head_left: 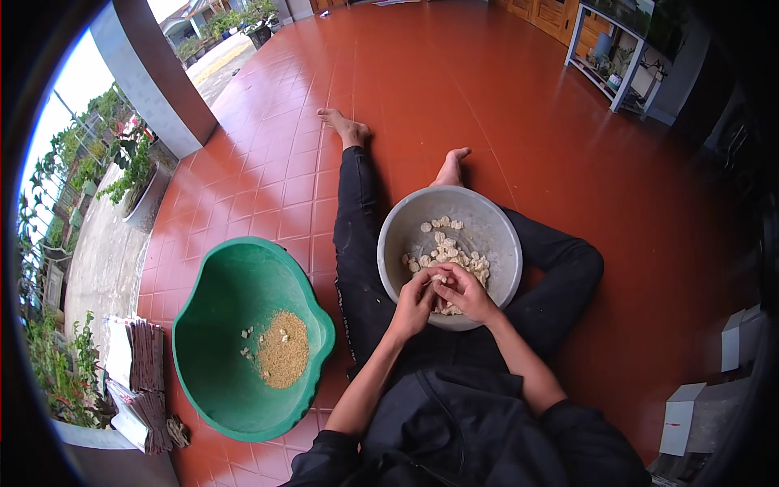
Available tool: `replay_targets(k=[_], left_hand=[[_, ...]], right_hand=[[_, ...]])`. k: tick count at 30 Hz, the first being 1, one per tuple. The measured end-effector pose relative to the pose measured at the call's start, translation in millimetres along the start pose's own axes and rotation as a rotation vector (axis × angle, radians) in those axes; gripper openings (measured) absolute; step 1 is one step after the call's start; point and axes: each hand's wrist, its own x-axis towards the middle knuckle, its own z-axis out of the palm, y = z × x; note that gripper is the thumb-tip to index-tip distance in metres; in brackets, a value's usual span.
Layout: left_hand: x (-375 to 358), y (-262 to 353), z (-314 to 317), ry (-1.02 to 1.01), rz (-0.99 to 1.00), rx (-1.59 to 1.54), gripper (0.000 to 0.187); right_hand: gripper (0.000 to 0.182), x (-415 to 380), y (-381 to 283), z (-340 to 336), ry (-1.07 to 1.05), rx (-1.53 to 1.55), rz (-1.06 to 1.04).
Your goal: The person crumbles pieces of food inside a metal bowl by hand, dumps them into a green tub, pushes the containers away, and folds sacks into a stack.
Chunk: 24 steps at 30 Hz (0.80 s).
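Observation:
My left hand [415, 302] and my right hand [467, 294] meet over the near side of a grey metal basin [506, 235] in my lap. The fingers of both are closed around a small pale lump [441, 279], partly hidden by my fingertips. It looks like dough, though I cannot make out its exact kind. Below and beyond my hands, many similar pale pieces [447, 243] lie in the basin, some round and flat, others heaped together. To the left stands a large green plastic basin [213, 325] holding a mound of tan, coarse crumbs [284, 355] with a few pale bits.
My outstretched leg [358, 203] lies between the two basins on the red tiled floor [268, 174]. Bundled papers [144, 365] are stacked left of the green basin. A pillar [154, 73], potted plants [138, 174] and a white-framed stand [614, 65] are farther off.

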Motion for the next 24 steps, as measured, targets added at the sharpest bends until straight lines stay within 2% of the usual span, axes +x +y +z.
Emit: replay_targets(k=[3,5,10,13,17,24], left_hand=[[1.9,-4.4,1.5,0.015,-0.005,-0.069,0.018],[2.1,-7.3,0.9,0.026,-0.001,-0.103,0.017],[0.8,-8.7,-2.0,-0.025,0.134,0.169,0.015],[-3.5,-7.4,2.8,0.019,0.034,0.085,0.019],[-2.3,-17.3,1.8,0.027,0.058,0.187,0.022],[-1.6,-20.5,4.2,0.046,-0.006,0.085,0.021]], right_hand=[[0.044,-0.5,1.0,4.9,0.094,-0.093,-0.07],[0.044,-1.1,1.1,4.2,0.08,-0.107,-0.068],[0.043,-4.0,-5.4,6.3,0.047,-0.17,-0.072],[0.041,-5.2,1.6,4.0,0.016,-0.199,-0.056],[0.037,-5.3,15.0,4.9,0.07,-0.157,-0.091],[0.031,-5.3,19.6,7.5,0.124,-0.159,-0.106]])
